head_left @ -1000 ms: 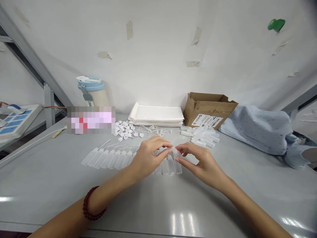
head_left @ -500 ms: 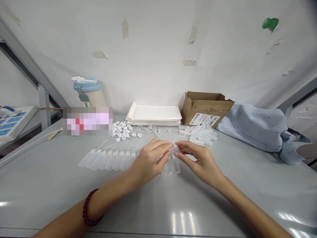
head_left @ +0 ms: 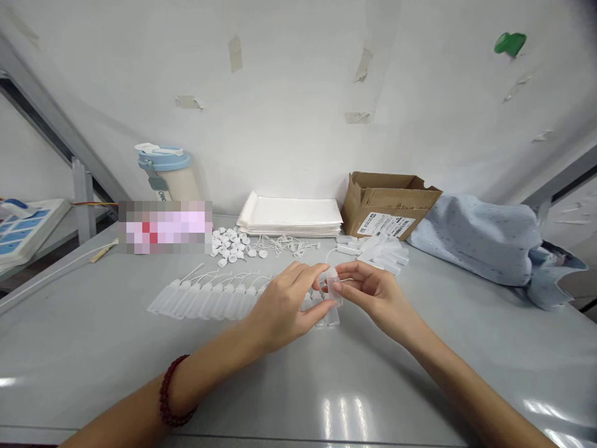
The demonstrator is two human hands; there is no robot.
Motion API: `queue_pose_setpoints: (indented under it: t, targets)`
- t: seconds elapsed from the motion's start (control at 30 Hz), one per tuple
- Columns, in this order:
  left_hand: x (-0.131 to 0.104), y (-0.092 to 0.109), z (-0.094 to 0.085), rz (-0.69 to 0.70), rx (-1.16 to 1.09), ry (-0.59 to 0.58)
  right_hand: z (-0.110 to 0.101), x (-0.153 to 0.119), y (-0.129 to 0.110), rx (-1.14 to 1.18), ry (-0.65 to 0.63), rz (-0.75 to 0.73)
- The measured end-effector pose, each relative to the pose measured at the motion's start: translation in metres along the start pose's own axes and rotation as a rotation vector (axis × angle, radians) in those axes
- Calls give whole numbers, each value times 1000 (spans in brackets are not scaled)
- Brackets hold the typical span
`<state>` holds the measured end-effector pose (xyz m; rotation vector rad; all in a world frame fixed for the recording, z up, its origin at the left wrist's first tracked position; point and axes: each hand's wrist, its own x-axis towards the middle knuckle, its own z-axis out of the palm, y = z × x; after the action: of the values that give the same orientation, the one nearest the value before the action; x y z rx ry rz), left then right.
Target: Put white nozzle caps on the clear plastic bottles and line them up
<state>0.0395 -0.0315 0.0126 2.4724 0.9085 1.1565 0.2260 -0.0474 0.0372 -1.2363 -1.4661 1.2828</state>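
Between my hands is a small translucent plastic tube point(head_left: 334, 286) with a white cap, held roughly upright. A thin white cord curves up near its top. My right hand point(head_left: 380, 295) pinches the tube's side with thumb and fingertips. From the left, my left hand point(head_left: 284, 305) reaches it, thumb at the lower end and index finger beside the cap. Under and behind the left hand runs a row of similar capped tubes point(head_left: 209, 302) with cords, lying flat on the grey table point(head_left: 261, 392). A few of these are partly hidden by my fingers.
Loose white caps point(head_left: 231, 244) and white cords point(head_left: 289, 244) lie behind the row. Uncapped clear tubes point(head_left: 382, 249) are piled by a cardboard box point(head_left: 389, 202). A stack of white envelopes point(head_left: 291, 214), a blue-lidded tumbler point(head_left: 168, 174) and blue cloth point(head_left: 480, 239) stand farther back.
The tube has come down slightly and shows more upright between my hands. My left thumb has moved down and away from its index finger, to the tube's lower end.
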Motion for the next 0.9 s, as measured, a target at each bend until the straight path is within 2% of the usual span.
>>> queue_pose_setpoints:
  t: [0.1, 0.27, 0.57, 0.77, 0.83, 0.9]
  targets:
    - [1, 2, -2, 13, 81, -66, 1, -1, -2, 17, -27, 23]
    - [2, 5, -2, 51, 165, -98, 0, -1, 0, 3, 0, 60]
    - [3, 10, -1, 33, 170, -103, -5, 1, 0, -8, 14, 82]
    - [9, 8, 1, 70, 191, -86, -7, 3, 0, -12, -40, 51]
    - [12, 7, 3, 83, 212, -79, -10, 7, 2, -17, 6, -18]
    - [16, 7, 5, 94, 226, -88, -16, 11, 5, -99, 148, -132]
